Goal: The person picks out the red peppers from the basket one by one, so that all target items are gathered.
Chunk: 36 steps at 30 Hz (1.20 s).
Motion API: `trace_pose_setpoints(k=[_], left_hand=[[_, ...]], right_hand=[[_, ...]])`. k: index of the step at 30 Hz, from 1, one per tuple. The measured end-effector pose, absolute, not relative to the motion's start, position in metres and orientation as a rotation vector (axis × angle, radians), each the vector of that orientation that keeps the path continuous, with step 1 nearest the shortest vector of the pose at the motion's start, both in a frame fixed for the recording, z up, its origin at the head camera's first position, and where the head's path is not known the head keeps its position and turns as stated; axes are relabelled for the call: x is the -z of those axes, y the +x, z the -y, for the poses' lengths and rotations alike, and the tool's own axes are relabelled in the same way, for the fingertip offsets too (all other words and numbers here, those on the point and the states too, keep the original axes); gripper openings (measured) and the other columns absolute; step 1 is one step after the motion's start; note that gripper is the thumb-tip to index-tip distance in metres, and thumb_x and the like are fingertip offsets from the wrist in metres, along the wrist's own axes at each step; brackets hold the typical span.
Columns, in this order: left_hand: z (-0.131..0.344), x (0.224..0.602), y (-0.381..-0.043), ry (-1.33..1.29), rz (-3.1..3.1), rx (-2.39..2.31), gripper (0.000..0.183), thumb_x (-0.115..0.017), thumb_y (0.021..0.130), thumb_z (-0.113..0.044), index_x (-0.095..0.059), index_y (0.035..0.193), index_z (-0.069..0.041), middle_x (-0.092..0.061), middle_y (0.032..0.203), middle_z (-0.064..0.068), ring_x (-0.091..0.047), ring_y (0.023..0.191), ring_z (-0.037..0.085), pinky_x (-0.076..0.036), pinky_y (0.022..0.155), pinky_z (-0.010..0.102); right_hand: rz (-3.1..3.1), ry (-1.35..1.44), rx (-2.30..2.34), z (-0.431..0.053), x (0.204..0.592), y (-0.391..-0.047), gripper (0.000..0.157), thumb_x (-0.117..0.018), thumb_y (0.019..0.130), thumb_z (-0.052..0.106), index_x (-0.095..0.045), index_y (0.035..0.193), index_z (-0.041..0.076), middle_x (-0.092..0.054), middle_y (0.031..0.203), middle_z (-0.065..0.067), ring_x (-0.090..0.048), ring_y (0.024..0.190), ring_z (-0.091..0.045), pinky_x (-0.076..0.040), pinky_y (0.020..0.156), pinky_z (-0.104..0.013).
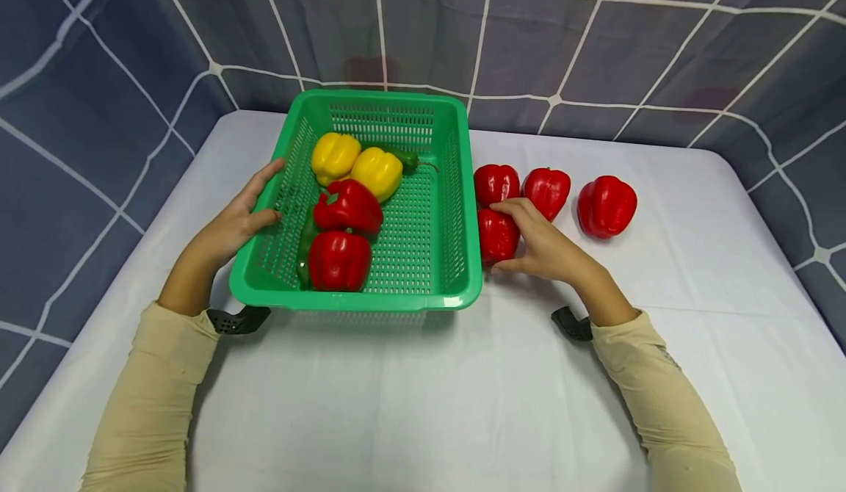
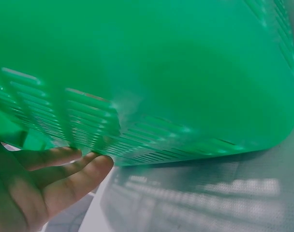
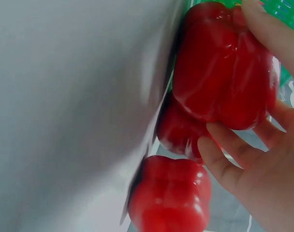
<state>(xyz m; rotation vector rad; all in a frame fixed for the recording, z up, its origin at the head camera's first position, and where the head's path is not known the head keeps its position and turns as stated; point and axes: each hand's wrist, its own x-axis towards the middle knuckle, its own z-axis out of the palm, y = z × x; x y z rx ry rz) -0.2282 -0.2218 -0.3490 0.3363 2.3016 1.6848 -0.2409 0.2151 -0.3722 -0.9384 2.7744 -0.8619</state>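
A green plastic basket [image 1: 456, 297] stands left of centre on the table. My left hand [image 1: 228, 228] holds its left side, thumb and a finger over the rim; in the left wrist view, other fingertips [image 2: 101, 166] touch the slotted outer wall. Just right of the basket, my right hand [image 1: 545, 246] grips a red bell pepper [image 1: 494, 236] between thumb and fingers. From the right wrist this pepper [image 3: 210, 72] shows large, the thumb at its stem end. Another red bell pepper [image 1: 496, 183] is right behind it, a third [image 1: 547, 191] beside that.
Inside the basket lie two yellow bell peppers [image 1: 335, 156], two red bell peppers [image 1: 340, 261] and green peppers [image 1: 405, 160] partly hidden. One more red bell pepper [image 1: 606, 207] sits farther right on the white tablecloth [image 1: 396, 404]. A grey checked curtain [image 1: 436, 37] closes off the back and sides.
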Motion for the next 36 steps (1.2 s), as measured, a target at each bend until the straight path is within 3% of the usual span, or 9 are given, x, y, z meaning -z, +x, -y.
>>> trace_pose_setpoints(k=[12,36], left_hand=[[0.222,0.35,-0.23,0.34,-2.295,-1.681,0.076,-0.036,0.085,-0.001,-0.002,0.147,-0.027,-0.01,0.146,0.024,-0.058,0.083,0.006,-0.054,0.064,0.024],[0.222,0.348,-0.229,0.308,-2.312,-1.677,0.076,-0.037,0.085,-0.001,-0.003,0.147,-0.028,-0.012,0.145,0.021,-0.057,0.083,0.005,-0.054,0.063,0.023]], right_hand=[[-2.777,-0.901,0.811,-0.216,0.369,-0.241,0.091,-0.084,0.061,0.02,-0.034,0.136,0.007,-0.036,0.13,-0.011,-0.034,0.124,-0.026,-0.042,0.096,-0.048],[-2.775,-0.912,0.807,-0.22,0.363,-0.24,0.085,-0.081,0.066,0.021,-0.036,0.137,0.012,-0.035,0.133,-0.01,-0.033,0.126,-0.026,-0.041,0.097,-0.049]])
